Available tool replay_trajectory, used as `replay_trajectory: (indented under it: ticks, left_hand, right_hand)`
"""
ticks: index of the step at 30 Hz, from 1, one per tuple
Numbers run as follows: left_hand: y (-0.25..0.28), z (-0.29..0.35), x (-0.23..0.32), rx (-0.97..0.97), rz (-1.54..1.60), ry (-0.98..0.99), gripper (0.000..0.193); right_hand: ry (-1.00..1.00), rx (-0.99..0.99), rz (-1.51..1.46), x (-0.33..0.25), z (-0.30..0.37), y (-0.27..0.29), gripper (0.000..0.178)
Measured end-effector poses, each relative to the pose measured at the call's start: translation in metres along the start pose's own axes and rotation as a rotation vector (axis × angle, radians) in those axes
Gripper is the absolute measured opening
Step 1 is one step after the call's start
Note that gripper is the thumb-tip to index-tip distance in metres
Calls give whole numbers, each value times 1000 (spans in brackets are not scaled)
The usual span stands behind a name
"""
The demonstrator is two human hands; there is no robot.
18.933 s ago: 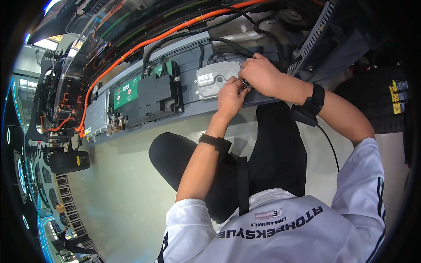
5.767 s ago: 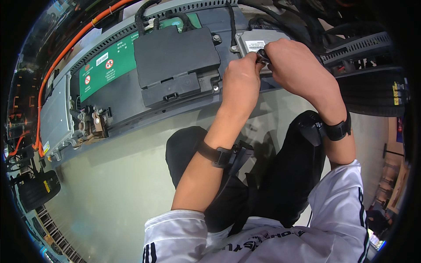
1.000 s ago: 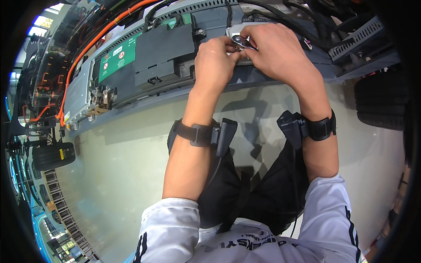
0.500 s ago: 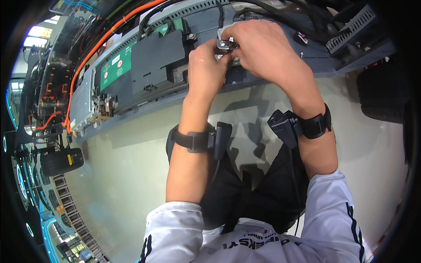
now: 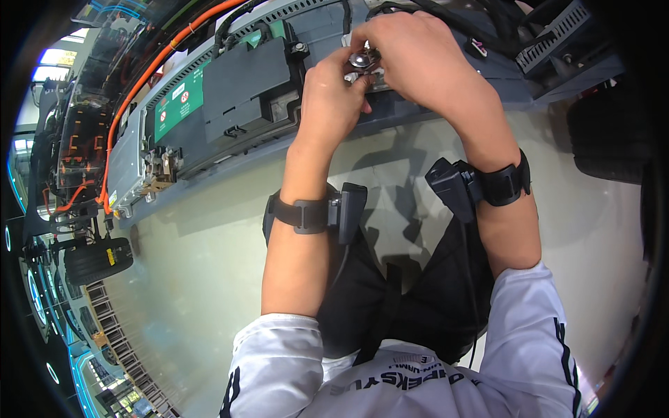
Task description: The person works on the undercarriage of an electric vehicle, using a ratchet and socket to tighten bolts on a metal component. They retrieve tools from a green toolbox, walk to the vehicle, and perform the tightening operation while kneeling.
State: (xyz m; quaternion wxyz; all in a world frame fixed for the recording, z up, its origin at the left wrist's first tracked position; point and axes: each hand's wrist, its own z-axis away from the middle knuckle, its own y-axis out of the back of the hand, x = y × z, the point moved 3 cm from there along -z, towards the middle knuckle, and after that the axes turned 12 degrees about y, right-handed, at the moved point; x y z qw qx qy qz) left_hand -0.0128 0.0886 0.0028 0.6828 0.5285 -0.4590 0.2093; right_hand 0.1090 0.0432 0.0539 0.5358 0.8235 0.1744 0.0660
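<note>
A shiny metal ratchet wrench (image 5: 359, 60) shows its round head between my two hands, over the front part of a grey vehicle battery unit (image 5: 327, 43). My left hand (image 5: 329, 94) is closed around the head, with thumb and fingers pinching it from the left. From the right, my right hand (image 5: 416, 63) bends over the tool with its fingers curled round it. Most of the handle lies hidden under the fingers. What the tool's lower end meets is also covered by my hands.
Left of my hands sits a dark grey plastic cover (image 5: 251, 82) beside a green label plate (image 5: 182, 104). An orange cable (image 5: 132, 97) runs along the far left. Black cables (image 5: 498, 35) and a slotted bracket (image 5: 554, 36) lie at the right. Tires (image 5: 603, 139) stand at both sides.
The view has shifted slightly, so the battery unit and my hands sit a little higher. The ratchet head has tilted a little, and both hands keep their hold.
</note>
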Motion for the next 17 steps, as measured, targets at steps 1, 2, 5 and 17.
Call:
replay_trajectory:
  ticks: [1, 2, 5, 17]
  left_hand:
    - [2, 0, 0, -26, -14, -12, 38]
    - [4, -1, -1, -51, -28, -25, 40]
    - [2, -6, -13, 114, -205, -160, 27]
    - [6, -4, -9, 160, -331, -209, 43]
  right_hand:
    - [48, 53, 28, 0, -3, 1, 28]
    - [-8, 37, 12, 0, -1, 0, 28]
    - [-132, -54, -34, 2, 1, 3, 30]
    - [-138, -62, -55, 12, 1, 4, 25]
